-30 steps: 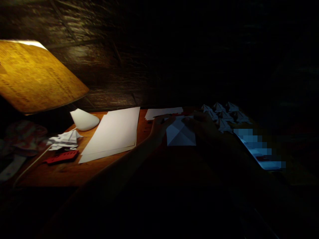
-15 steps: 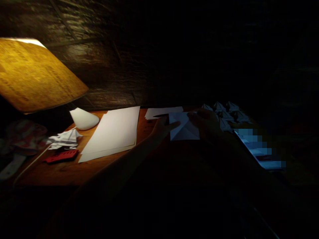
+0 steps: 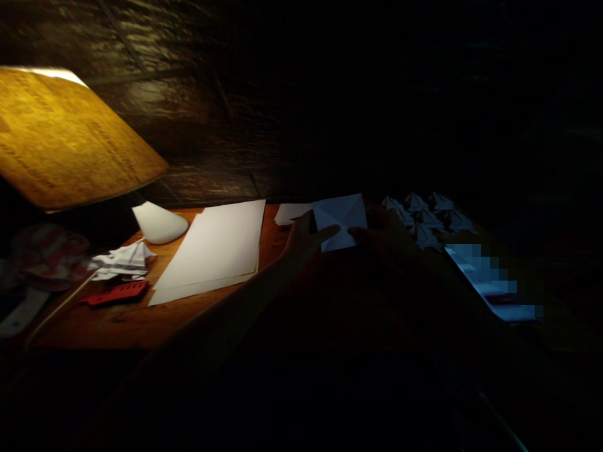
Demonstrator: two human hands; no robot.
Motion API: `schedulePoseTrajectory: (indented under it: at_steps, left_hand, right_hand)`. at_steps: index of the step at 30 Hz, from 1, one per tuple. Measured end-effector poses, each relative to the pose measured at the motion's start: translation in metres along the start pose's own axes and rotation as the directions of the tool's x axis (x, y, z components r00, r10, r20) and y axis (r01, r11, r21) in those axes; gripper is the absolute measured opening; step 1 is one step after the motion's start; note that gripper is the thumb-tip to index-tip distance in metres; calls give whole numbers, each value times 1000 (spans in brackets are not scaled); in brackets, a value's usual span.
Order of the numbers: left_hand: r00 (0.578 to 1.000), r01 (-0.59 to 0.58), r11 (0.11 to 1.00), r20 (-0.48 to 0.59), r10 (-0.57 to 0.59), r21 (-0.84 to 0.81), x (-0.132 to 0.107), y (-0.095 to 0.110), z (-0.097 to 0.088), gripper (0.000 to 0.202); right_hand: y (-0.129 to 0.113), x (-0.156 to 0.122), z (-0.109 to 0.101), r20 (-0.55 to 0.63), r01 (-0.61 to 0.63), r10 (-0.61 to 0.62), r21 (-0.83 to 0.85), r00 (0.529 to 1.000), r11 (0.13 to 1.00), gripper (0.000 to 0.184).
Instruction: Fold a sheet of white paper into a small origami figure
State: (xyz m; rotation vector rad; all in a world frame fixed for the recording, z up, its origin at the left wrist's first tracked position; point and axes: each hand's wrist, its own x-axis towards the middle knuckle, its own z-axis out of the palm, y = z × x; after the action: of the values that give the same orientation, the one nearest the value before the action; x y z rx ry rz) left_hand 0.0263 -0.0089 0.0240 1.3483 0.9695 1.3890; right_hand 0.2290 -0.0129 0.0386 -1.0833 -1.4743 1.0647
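Observation:
A square sheet of paper [image 3: 340, 213] with crossing diagonal creases is held up over the table, tilted a little. My left hand [image 3: 304, 237] grips its lower left side, the thumb lying on the front face. On the lower right, my right hand [image 3: 384, 231] pinches the sheet with its thumb on the front. The fingers behind the paper are hidden, and the right hand is very dark. Just beyond my right hand stand several folded paper shapes [image 3: 426, 216].
Large white sheets [image 3: 211, 245] lie left of centre, a smaller paper stack [image 3: 289, 213] behind. At the left are a lamp shade [image 3: 70, 138], its white base [image 3: 160, 224], a crumpled printed paper [image 3: 123, 258] and a red object [image 3: 117, 294]. A lit screen [image 3: 492, 282] lies right.
The square paper has been raised slightly and turned, so it now tilts. My right hand has moved from its upper edge to its lower right side.

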Motion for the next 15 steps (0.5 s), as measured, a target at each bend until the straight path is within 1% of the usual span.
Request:
schedulePoseTrajectory:
  at_steps: [2, 4, 9, 12, 15]
  left_hand:
    - [1000, -4, 999, 1, 4, 33, -1, 0, 0, 52]
    - [1000, 7, 999, -13, -7, 36, 0, 0, -1, 49]
    - [998, 52, 998, -15, -53, -36, 2, -3, -1, 47]
    - [996, 92, 993, -4, -93, -69, 3, -3, -1, 47]
    - [991, 130, 987, 2, -131, -95, 3, -3, -1, 45]
  right_hand:
    - [1, 0, 0, 11, 20, -20, 4, 1000, 1000, 38]
    - [2, 1, 0, 24, 32, -32, 6, 999, 999, 41]
    - [1, -1, 2, 11, 6, -7, 41, 1000, 999, 45]
    - [-3, -3, 2, -6, -4, 4, 26, 1000, 1000, 42]
    - [-7, -5, 2, 1, -16, 16, 1, 1000, 1000, 37]
